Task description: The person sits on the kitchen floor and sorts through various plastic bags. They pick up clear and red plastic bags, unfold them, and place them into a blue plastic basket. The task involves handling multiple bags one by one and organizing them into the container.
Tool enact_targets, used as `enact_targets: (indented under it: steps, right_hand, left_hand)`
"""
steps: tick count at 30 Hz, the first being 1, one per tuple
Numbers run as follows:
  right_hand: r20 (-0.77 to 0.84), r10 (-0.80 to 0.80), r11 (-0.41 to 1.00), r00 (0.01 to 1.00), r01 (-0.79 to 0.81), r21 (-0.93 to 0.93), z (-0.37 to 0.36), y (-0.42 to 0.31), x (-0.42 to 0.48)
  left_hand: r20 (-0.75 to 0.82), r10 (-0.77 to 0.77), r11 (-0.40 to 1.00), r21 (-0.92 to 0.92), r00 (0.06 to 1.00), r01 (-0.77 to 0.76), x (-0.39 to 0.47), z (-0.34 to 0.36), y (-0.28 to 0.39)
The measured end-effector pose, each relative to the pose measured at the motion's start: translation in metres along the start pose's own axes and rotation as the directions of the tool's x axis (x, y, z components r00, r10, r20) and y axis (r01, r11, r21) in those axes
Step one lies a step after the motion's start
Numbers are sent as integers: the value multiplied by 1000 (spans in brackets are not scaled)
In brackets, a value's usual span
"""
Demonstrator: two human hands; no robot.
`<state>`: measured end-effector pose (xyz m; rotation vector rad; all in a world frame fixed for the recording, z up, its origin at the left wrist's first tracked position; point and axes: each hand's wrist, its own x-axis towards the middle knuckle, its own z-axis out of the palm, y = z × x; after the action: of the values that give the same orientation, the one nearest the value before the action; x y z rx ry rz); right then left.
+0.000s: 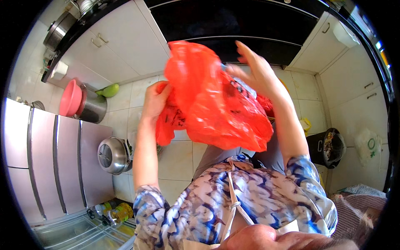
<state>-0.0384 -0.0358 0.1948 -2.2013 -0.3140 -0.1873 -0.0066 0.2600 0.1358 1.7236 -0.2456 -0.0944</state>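
Observation:
A crumpled red plastic bag (pixel 200 93) with dark printing hangs in front of me, above my lap and the tiled floor. My left hand (pixel 157 95) grips its left edge between thumb and fingers. On the other side, my right hand (pixel 253 70) is raised with its fingers apart, slightly blurred, at the bag's upper right. Whether its fingertips touch the bag is hard to see. Something bluish and clear shows behind the bag near that hand, mostly covered. More red plastic (pixel 265 104) appears below my right forearm.
On the floor at left are a steel pot with a lid (pixel 113 155), a tall metal pot (pixel 95 104), a pink basin (pixel 71 97) and a green gourd (pixel 109 90). A black waste bin (pixel 322 147) with scraps stands at right. Oil bottles (pixel 120 213) lie lower left. White cabinets (pixel 122 40) border the floor.

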Motion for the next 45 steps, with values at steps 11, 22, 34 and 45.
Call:
enact_targets:
  steps: [11,22,34,45]
  right_hand:
    - [71,-81,993,994,86,-76,58,12,-54]
    - [-186,384,879,904,-296,375,-61,152,-49]
    - [-573,-14,829,819,-311,-465,-18,75,-9]
    - [157,-204,968,966,176,179,220,49,-41]
  left_hand:
    - [-69,222,948,250,973,-198,-11,17,-13]
    - [-338,-225,969,-173,914,174,-9,-78,-65]
    - [-490,-232,970,-186,840,160,-24,-62,-60]
    - [-184,-296,503,-864,937,-11,-50,63,-76]
